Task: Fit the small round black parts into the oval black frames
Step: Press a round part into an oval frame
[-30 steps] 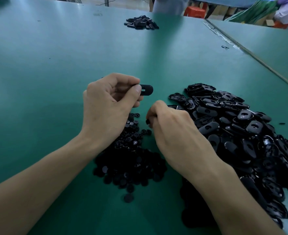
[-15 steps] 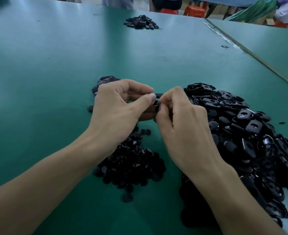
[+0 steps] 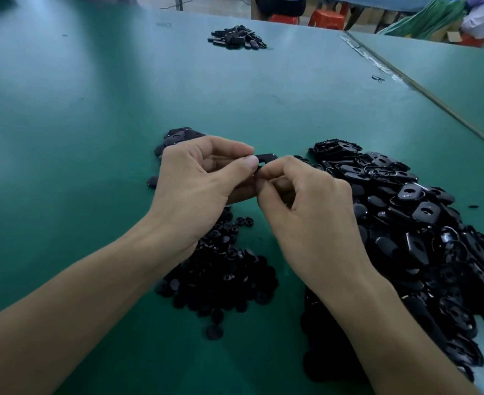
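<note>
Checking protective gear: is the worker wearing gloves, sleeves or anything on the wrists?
No. The left hand and right hand are ungloved, no rings showing. Both forearms are uncovered to the picture's edge: no sleeves, watch or wristband.

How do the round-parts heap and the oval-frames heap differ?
The heap of small round black parts is compact, by the left hand; the heap of oval black frames is larger, at the right. Frames are bigger than round parts, with cutouts. Both loose on green table.

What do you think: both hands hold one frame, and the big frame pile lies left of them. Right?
Wrong side. In the head view, left hand and right hand hold one frame, and the big frame pile lies right of them.
</note>
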A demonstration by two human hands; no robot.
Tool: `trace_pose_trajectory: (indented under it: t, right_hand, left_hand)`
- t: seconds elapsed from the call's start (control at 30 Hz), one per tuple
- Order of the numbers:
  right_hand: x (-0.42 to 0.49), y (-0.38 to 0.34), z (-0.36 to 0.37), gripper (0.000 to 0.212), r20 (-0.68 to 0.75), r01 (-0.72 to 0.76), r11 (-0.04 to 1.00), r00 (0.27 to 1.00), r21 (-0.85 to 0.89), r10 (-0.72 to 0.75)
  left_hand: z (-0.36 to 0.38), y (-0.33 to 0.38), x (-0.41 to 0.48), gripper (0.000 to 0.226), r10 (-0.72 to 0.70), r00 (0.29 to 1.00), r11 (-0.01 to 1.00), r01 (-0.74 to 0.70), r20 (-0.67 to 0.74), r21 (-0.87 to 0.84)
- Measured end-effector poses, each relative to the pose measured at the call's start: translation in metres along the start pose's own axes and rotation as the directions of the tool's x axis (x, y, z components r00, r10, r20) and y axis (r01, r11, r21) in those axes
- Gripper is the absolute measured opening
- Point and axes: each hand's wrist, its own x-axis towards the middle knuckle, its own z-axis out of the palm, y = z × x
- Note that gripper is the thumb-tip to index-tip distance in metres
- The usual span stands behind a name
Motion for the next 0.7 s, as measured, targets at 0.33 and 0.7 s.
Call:
trace_pose_trajectory:
  t: [0.33,0.7]
  right_hand:
    - [0.0042,0.0001,-0.0031,0.024,-0.093,-0.041,0.989,0.994,0.141,0.055]
    - [0.0038,0.0008,-0.0047,0.017,-0.161,0.013,0.997,0.987,0.07,-0.001]
  left_hand:
    - [-0.0031,0.0011,0.0025,0.009,-0.016,1.0,1.0,0.016,0.025,0.003]
    - [-0.0069,-0.0049,0.0032,0.013,0.09,0.995,0.971,-0.098,0.045,0.218]
